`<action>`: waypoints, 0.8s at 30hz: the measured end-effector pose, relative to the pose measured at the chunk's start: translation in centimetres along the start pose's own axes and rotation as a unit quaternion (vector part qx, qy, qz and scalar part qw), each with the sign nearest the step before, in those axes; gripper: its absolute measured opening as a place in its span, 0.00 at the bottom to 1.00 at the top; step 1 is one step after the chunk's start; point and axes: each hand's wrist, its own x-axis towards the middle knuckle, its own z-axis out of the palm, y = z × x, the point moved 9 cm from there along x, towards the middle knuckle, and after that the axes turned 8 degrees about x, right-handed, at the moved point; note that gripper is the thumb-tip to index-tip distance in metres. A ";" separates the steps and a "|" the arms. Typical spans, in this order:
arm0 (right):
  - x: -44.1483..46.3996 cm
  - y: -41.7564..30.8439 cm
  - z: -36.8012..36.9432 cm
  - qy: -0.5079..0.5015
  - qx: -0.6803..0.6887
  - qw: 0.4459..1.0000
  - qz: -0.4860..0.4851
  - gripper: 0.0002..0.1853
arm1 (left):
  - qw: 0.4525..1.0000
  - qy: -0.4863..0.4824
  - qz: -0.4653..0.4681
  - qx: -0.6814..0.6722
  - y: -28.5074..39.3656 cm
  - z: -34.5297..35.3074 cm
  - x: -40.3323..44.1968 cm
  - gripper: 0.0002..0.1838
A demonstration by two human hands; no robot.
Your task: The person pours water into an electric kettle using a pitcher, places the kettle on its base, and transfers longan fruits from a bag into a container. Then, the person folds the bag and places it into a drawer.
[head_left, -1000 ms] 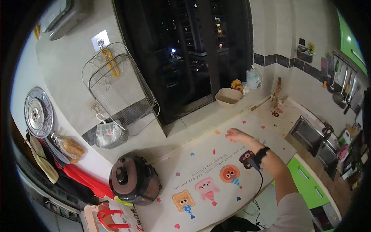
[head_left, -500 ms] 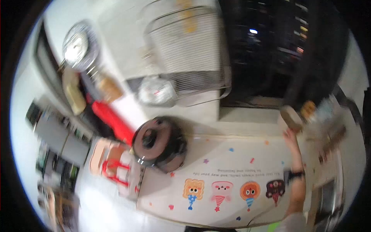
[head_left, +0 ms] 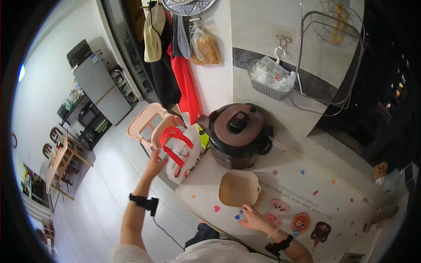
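A beige square basin point(head_left: 239, 188) sits on the patterned counter, in front of the dark pressure cooker point(head_left: 239, 136). My right hand point(head_left: 256, 220) is at its near rim, fingertips by the edge and fingers apart; whether they touch the rim is unclear. Over on the left, my left hand point(head_left: 157, 163) reaches out with spread fingers beside a white bag point(head_left: 189, 151) with red handles. The bag leans near the cooker at the counter's end. No object shows in my left hand.
A pink plastic chair point(head_left: 151, 122) stands behind the bag. Wire racks point(head_left: 326, 61) and a grey basket point(head_left: 272, 85) hang on the wall. Aprons point(head_left: 184, 83) hang to the left. Farther off are a fridge point(head_left: 103, 87) and a wooden table point(head_left: 57, 164).
The view has turned left. The basin has moved from the windowsill to the counter near the cooker. My right hand has come with it, and my left hand has come into view by the bag.
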 end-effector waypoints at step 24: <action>14.0 -28.5 -8.5 0.209 0.038 0.965 -0.156 0.23 | 0.867 -0.132 0.119 -0.466 21.4 -21.1 4.0 0.20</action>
